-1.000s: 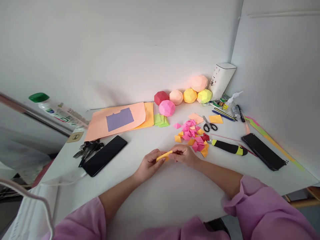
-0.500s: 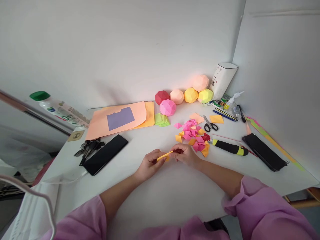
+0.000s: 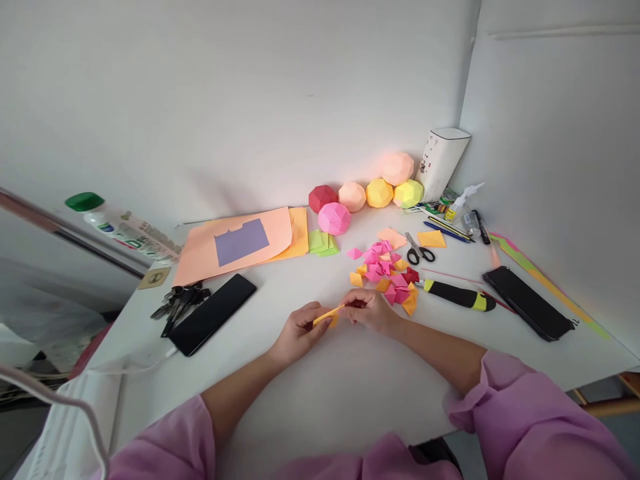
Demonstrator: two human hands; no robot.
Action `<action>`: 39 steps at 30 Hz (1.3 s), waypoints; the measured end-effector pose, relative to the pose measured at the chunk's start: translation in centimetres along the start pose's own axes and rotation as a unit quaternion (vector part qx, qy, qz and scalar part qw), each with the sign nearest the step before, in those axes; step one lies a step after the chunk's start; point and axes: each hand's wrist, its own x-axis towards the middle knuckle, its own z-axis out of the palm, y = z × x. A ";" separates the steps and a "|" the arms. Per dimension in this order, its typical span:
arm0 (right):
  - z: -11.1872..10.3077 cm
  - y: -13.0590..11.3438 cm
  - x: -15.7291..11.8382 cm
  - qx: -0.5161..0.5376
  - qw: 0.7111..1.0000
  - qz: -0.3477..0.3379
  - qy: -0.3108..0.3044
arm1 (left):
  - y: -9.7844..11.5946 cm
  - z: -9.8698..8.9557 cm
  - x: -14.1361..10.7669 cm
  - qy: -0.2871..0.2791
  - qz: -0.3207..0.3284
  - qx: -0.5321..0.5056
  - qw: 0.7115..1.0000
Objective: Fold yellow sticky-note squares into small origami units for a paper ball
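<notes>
Between my two hands is a small folded piece of orange paper [image 3: 329, 315], held just above the white table. My left hand [image 3: 302, 333] grips its left part, thumb in front and fingers behind. The fingers of my right hand [image 3: 367, 310] pinch its right end. Just beyond my right hand lies a pile of small folded paper pieces [image 3: 384, 267] in pink, orange and red. Scissors [image 3: 419, 253] rest behind the pile, and a black-and-yellow cutter [image 3: 457, 295] lies to its right.
Faceted paper balls [image 3: 334, 219] stand along the wall. Peach and orange sheets [image 3: 200, 250] lie back left, beside green paper squares [image 3: 323, 242]. A dark phone [image 3: 213, 315] and keys [image 3: 180, 300] are at left. A black case [image 3: 529, 303] lies right, and a white bottle [image 3: 123, 227] is far left.
The camera view has shifted slightly. Both hands keep their hold on the orange paper, with almost no movement.
</notes>
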 end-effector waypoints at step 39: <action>0.6 0.3 -0.9 -0.130 0.986 -0.108 -0.004 | 0.2 0.1 0.3 0.040 -0.047 -0.065 0.996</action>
